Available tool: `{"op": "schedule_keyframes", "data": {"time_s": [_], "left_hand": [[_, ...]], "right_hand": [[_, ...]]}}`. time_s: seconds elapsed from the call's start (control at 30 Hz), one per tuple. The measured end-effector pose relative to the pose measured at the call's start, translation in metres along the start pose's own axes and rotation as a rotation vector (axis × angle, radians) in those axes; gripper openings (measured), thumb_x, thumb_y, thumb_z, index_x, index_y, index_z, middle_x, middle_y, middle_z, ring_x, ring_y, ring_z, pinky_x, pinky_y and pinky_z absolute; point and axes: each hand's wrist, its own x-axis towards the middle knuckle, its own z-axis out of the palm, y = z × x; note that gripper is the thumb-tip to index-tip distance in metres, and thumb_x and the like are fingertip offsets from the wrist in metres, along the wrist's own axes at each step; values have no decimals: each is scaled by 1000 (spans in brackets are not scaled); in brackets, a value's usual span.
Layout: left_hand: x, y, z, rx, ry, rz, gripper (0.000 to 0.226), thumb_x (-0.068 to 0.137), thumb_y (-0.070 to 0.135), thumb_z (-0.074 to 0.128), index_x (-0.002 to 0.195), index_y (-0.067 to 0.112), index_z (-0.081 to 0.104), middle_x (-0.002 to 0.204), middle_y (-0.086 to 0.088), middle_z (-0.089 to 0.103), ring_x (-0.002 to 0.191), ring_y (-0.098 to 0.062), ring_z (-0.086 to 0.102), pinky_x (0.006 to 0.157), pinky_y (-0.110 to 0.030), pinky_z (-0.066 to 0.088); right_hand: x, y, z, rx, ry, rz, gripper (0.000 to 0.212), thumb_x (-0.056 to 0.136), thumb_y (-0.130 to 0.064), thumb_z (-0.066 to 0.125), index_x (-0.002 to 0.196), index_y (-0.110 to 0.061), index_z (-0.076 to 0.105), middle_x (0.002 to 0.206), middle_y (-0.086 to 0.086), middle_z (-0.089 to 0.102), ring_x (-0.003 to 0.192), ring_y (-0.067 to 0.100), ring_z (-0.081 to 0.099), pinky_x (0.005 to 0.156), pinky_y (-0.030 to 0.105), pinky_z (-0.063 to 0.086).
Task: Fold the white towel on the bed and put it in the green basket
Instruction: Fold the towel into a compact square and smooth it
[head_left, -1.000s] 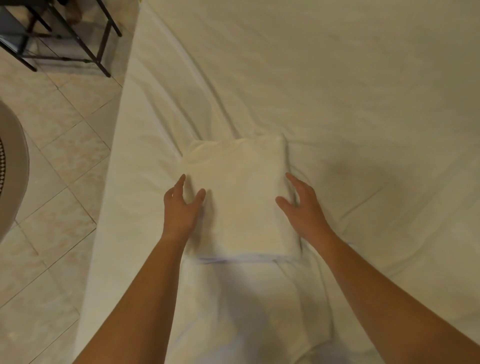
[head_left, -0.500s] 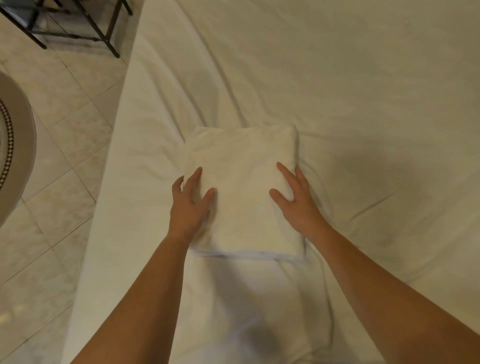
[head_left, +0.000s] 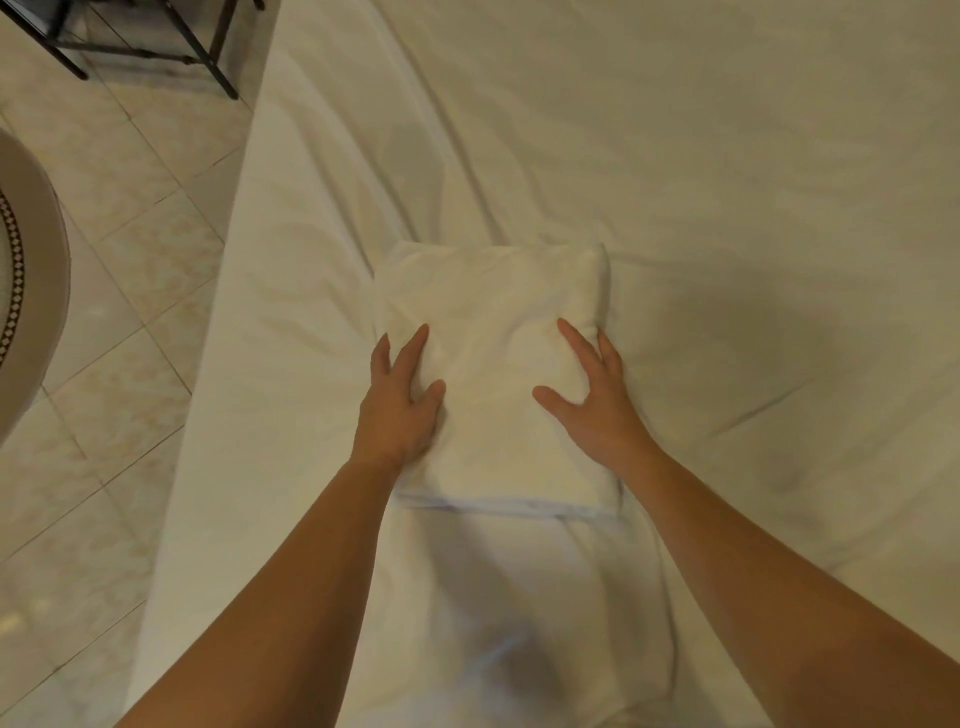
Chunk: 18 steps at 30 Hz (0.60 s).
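Note:
The white towel (head_left: 493, 332) lies folded into a thick rectangle on the bed (head_left: 675, 156), near its left edge. My left hand (head_left: 397, 400) rests flat on the towel's left side with its fingers spread. My right hand (head_left: 592, 395) presses flat on the towel's right side, fingers straight and thumb out. Neither hand curls round the cloth. The towel's layered near edge shows between my forearms. No green basket is in view.
The bed sheet is creased around the towel. Tiled floor (head_left: 119, 291) runs along the bed's left side. Black metal furniture legs (head_left: 156, 47) stand at the top left. A round pale object with a patterned rim (head_left: 31, 312) sits at the left edge.
Both hands have slid from the towel's side edges inward and forward onto its top. The view has shifted slightly closer over the towel.

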Motion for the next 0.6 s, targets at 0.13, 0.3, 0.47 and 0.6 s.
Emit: {"op": "schedule_keyframes", "data": {"time_s": [0.13, 0.3, 0.47, 0.6], "left_hand": [[0, 0, 6, -10, 40, -12, 66, 98, 33, 59, 153, 55, 28, 168, 12, 10, 139, -30, 46, 110, -35, 36], [-7, 8, 10, -28, 102, 0, 63, 98, 24, 56, 153, 45, 35, 167, 11, 14, 142, -25, 44, 109, -29, 34], [-20, 19, 5, -25, 147, 24, 60, 98, 19, 55, 152, 40, 41, 167, 8, 19, 139, -22, 46, 104, -24, 34], [-36, 31, -1, -24, 161, 36, 58, 99, 18, 54, 152, 39, 43, 166, 10, 21, 141, -19, 43, 105, -21, 32]], "right_hand": [[0, 2, 7, 30, 65, -17, 78, 85, -17, 76, 146, -50, 40, 159, -3, 22, 145, 9, 26, 111, 22, 26], [-3, -6, 6, 27, 92, -20, 75, 88, -6, 70, 147, -44, 42, 155, -1, 25, 143, 11, 30, 110, 16, 23], [-12, -21, -2, 5, 108, -61, 73, 91, 0, 65, 148, -39, 43, 154, 0, 27, 141, 13, 34, 109, 15, 26], [-24, -33, -14, -31, 116, -82, 71, 92, 0, 64, 147, -39, 44, 155, -1, 27, 140, 13, 37, 99, -6, 19]]}}
